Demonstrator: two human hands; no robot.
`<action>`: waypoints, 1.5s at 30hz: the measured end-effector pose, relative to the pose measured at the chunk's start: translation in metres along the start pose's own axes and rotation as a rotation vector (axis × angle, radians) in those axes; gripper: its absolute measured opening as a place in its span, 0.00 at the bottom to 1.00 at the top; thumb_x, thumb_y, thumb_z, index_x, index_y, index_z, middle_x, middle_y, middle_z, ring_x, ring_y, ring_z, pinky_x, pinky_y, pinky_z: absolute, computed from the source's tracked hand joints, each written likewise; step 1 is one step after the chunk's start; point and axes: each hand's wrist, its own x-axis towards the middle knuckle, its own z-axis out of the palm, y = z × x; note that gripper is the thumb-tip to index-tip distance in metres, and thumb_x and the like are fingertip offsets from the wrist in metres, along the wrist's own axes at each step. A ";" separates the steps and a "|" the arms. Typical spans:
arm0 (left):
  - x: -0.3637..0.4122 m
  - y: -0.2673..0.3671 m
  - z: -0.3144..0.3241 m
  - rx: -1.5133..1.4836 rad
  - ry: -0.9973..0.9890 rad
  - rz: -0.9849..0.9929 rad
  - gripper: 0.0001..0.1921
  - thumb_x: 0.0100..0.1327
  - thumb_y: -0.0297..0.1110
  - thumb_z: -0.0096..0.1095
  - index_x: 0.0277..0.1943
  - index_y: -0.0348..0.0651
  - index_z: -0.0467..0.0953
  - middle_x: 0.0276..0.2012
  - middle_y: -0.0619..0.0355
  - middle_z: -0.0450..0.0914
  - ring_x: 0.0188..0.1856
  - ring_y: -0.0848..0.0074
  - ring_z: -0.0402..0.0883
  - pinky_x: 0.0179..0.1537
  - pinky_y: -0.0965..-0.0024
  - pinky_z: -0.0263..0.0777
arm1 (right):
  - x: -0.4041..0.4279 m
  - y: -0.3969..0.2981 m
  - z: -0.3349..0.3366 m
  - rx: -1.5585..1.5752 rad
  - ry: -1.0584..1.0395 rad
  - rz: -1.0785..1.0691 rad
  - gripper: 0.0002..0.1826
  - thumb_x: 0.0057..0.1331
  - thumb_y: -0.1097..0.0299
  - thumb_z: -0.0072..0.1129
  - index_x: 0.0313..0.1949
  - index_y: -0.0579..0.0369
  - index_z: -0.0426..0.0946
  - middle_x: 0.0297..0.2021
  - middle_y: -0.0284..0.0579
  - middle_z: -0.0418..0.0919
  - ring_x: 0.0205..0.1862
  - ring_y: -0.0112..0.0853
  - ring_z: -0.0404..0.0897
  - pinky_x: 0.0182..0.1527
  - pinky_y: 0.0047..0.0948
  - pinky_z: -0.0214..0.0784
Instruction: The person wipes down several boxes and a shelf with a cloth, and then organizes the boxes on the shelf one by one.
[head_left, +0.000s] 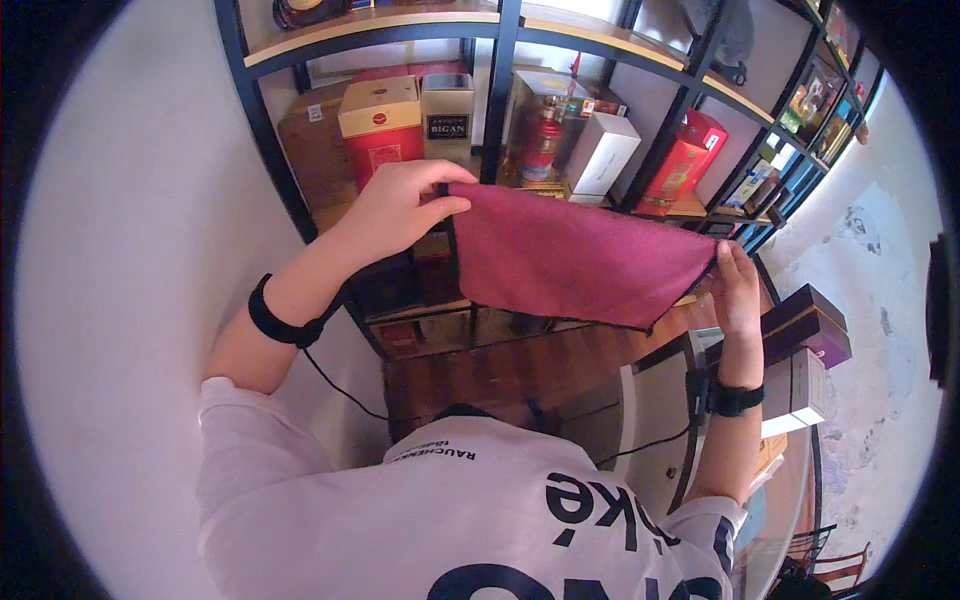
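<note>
A dark pink cloth (577, 259) with black edging hangs spread between my two hands, in front of a metal-framed shelf unit. My left hand (409, 202) pinches its upper left corner between thumb and fingers. At the right corner, my right hand (735, 281) grips the cloth, with the thumb in front and some fingers hidden behind it. Both wrists wear black bands with cables. Beyond the cloth's upper edge, a red and cream box (381, 124), a gold and black box (448, 116), a red bottle in a clear case (541, 142) and a white box (602, 156) stand on a shelf.
Red boxes (679, 169) stand farther right on the shelf unit (499, 90). A plain wall (150, 262) rises close at the left. To the right, purple boxes (806, 326) and a white box (795, 390) rest by a glass-topped counter (784, 510). Wooden flooring (465, 382) lies below.
</note>
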 end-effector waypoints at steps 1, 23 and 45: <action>0.000 0.000 0.001 -0.004 -0.001 0.004 0.14 0.55 0.29 0.63 0.45 0.38 0.75 0.37 0.54 0.80 0.33 0.73 0.79 0.35 0.73 0.72 | 0.000 0.000 0.000 -0.003 0.016 -0.019 0.13 0.68 0.60 0.46 0.42 0.57 0.70 0.32 0.33 0.73 0.34 0.21 0.72 0.36 0.21 0.66; -0.037 0.026 0.052 -0.888 -0.351 -0.597 0.11 0.60 0.30 0.60 0.42 0.40 0.68 0.39 0.60 0.71 0.42 0.78 0.73 0.39 0.71 0.75 | -0.047 -0.011 0.189 -0.384 -0.343 -0.335 0.08 0.60 0.70 0.58 0.35 0.61 0.75 0.24 0.44 0.78 0.26 0.22 0.75 0.30 0.24 0.69; -0.062 0.009 0.109 0.056 -0.462 0.181 0.36 0.51 0.45 0.67 0.58 0.36 0.61 0.56 0.43 0.66 0.59 0.53 0.64 0.59 0.55 0.57 | -0.071 0.045 0.116 -0.301 -0.813 -0.700 0.13 0.58 0.77 0.54 0.44 0.60 0.73 0.38 0.48 0.76 0.38 0.44 0.77 0.42 0.34 0.71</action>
